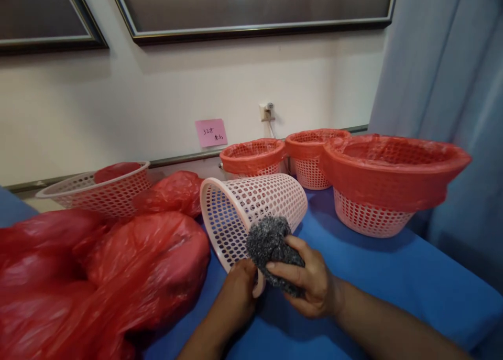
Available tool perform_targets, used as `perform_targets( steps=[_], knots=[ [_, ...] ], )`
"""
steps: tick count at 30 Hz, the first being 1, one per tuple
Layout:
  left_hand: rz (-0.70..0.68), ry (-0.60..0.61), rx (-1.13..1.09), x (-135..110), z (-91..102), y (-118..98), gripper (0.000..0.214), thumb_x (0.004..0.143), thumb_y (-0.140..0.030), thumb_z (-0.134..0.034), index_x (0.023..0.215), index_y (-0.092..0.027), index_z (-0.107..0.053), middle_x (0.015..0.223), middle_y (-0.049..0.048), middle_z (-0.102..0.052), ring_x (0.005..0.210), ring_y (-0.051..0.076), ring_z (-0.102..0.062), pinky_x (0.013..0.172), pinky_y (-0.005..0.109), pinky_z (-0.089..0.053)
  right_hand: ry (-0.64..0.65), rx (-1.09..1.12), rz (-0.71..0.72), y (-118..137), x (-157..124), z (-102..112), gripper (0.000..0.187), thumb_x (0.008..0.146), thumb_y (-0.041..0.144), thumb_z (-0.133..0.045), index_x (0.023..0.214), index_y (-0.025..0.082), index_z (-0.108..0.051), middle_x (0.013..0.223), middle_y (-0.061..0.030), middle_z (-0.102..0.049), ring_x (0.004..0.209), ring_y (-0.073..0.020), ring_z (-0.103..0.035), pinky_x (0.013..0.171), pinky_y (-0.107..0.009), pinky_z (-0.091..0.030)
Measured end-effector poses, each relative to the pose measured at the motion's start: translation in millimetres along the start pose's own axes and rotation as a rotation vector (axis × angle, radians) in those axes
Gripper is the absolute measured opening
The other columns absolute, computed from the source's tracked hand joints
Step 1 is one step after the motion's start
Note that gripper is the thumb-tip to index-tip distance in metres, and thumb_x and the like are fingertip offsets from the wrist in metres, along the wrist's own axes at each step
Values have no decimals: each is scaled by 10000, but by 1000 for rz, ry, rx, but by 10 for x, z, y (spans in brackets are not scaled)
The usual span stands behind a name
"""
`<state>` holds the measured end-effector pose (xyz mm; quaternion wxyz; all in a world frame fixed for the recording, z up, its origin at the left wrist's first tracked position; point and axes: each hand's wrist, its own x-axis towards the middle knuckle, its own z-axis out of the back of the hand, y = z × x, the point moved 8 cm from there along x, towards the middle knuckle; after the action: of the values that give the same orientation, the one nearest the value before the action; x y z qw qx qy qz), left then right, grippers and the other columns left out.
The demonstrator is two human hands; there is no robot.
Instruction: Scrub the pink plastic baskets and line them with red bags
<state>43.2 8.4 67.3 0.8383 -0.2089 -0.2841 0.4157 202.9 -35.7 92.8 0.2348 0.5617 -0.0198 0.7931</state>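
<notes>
Hands point(310, 284) hold basket point(267, 197) and gray wad point(271, 244) beside red bags point(153, 260).

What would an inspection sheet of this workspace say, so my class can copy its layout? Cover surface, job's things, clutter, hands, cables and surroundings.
Surface: blue tabletop, partly covered.
Job's things: pale perforated basket, tipped on its side; dark gray fuzzy cloth at its rim.
Clutter: red plastic bags on the left; behind them a white basket with something red inside; three red-lined baskets behind and to the right.
Hands: left hand grips the tipped basket's rim; right hand holds the cloth.
Cables: thin cord below the wall socket; its lower end is hidden.
Surroundings: pale wall, framed pictures, pink note, blue curtain.
</notes>
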Motion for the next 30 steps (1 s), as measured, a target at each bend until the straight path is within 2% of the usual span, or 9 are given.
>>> perform_targets(
  steps=[3, 10, 14, 17, 19, 22, 24, 27, 30],
  knots=[
    [25, -19, -9, -61, -10, 3, 335, 877, -305, -656, 1185, -177, -680, 1188, 164, -727, 1136, 336, -674, 1012, 463, -537, 19, 18, 43, 72, 10, -11, 643, 734, 213, -640, 1372, 277, -591, 1509, -116, -383, 1083, -247, -659, 840, -368, -602],
    [43, -273, -339, -168, 126, 35, 377, 966, -435, -560, 1209, -175, -687, 1121, 102, -759, 1009, 277, -712, 971, 411, -577, 100, 54, 19, -54, 66, -102, 591, 745, 181, -622, 1332, 251, -611, 1478, -132, -455, 1211, -260, -630, 919, -369, -590],
    [149, -295, -380, -194, 177, 159, 440, 964, -445, -572, 1269, -154, -696, 1219, 119, -748, 1152, 316, -686, 1075, 471, -513, -139, -57, -406, -750, 15, 111, 493, 791, 176, -602, 1273, 264, -656, 1410, -111, -542, 1277, -272, -590, 1050, -440, -529],
    [141, -302, -351, -210, 195, 224, 443, 956, -430, -580, 1284, -158, -699, 1255, 130, -738, 1188, 332, -674, 1099, 497, -490, -322, -95, -762, -1318, -135, 286, 398, 829, 277, -595, 1211, 217, -689, 1219, -127, -640, 1145, -295, -649, 1044, -540, -519],
    [115, -288, -328, -209, 179, 258, 436, 960, -409, -566, 1291, -160, -698, 1264, 136, -734, 1176, 332, -681, 1097, 506, -491, -382, -79, -839, -1442, -176, 319, 402, 835, 310, -590, 1204, 183, -687, 1156, -135, -652, 1093, -299, -663, 1038, -569, -514],
    [88, -277, -308, -196, 160, 303, 408, 952, -375, -565, 1275, -170, -707, 1264, 132, -734, 1179, 328, -680, 1108, 510, -479, -309, -78, -630, -1124, -54, 223, 434, 846, 253, -586, 1273, 218, -657, 1313, -140, -587, 1255, -294, -595, 1094, -524, -480],
    [82, -261, -311, -176, 152, 317, 377, 938, -369, -582, 1230, -181, -729, 1235, 118, -746, 1168, 323, -684, 1099, 500, -487, -145, -34, -372, -687, 47, 33, 531, 812, 193, -598, 1339, 260, -614, 1455, -127, -488, 1324, -285, -555, 1082, -466, -498],
    [94, -196, -345, -131, 129, 315, 304, 892, -381, -630, 1068, -186, -781, 1078, 92, -792, 1048, 314, -722, 979, 452, -573, 92, 84, -44, -100, 63, -236, 664, 749, 185, -618, 1403, 283, -556, 1527, -120, -409, 1241, -271, -621, 949, -388, -582],
    [123, -158, -355, -87, 129, 325, 245, 847, -306, -624, 974, -187, -797, 985, 74, -805, 979, 305, -734, 898, 426, -608, 119, 116, -28, -77, 47, -252, 636, 740, 185, -618, 1368, 276, -580, 1497, -117, -459, 1205, -260, -646, 925, -368, -590]
  ],
)
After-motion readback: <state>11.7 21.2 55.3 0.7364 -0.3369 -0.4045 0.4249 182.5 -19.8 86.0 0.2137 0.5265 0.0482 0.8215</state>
